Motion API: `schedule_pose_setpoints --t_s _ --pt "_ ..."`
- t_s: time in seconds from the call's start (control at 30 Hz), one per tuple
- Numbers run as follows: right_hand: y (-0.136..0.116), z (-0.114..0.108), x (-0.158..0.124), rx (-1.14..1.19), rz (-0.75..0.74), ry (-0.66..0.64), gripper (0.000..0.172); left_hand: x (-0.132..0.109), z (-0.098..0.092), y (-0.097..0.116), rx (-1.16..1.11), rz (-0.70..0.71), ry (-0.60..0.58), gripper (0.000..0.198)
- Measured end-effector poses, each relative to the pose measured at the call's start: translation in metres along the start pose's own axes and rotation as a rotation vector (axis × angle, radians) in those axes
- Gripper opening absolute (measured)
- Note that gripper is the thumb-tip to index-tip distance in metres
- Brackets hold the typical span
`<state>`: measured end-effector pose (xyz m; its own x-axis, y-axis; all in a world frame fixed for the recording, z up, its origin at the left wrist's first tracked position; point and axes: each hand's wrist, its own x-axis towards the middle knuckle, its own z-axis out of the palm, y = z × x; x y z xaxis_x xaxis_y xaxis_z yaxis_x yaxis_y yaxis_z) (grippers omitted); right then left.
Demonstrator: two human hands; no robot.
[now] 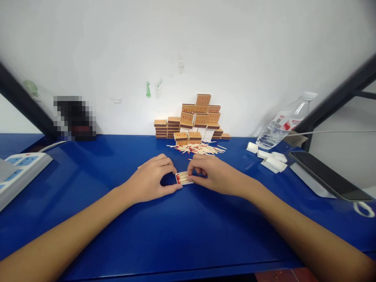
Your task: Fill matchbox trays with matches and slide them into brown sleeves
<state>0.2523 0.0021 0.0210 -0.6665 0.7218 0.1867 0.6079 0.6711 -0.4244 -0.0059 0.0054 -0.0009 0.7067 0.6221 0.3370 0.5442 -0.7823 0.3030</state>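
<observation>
A small white matchbox tray holding red-tipped matches lies on the blue table. My left hand grips the tray's left end between thumb and forefinger. At its right end, my right hand is closed in a pinch, fingertips down on the matches; the exact hold is partly hidden. A thin pale edge of something shows beyond my left hand's knuckles, mostly covered. Just past my right hand spreads a loose pile of matches.
Matchboxes are stacked against the wall behind the pile. To the right stand a tilted water bottle, several white pieces and a phone propped on a white block. A power strip lies at left, near a pixelated dark object.
</observation>
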Motion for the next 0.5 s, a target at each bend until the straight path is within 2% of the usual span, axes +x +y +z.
schedule_pose_setpoints --t_s 0.1,0.17,0.3,0.5 --pt "0.0 0.0 0.0 -0.051 -0.007 0.014 0.003 0.0 0.0 0.0 0.011 0.011 -0.005 0.028" --pt "0.004 -0.004 0.0 -0.089 -0.013 0.073 0.005 0.001 -0.001 0.001 0.009 0.009 -0.005 0.027" --pt "0.024 -0.01 0.001 -0.195 0.054 0.165 0.008 0.0 0.0 0.001 -0.001 0.003 -0.002 0.027" --pt "0.056 -0.006 0.001 -0.182 0.119 0.079 0.006 0.0 -0.001 0.001 0.003 0.006 0.0 0.027"
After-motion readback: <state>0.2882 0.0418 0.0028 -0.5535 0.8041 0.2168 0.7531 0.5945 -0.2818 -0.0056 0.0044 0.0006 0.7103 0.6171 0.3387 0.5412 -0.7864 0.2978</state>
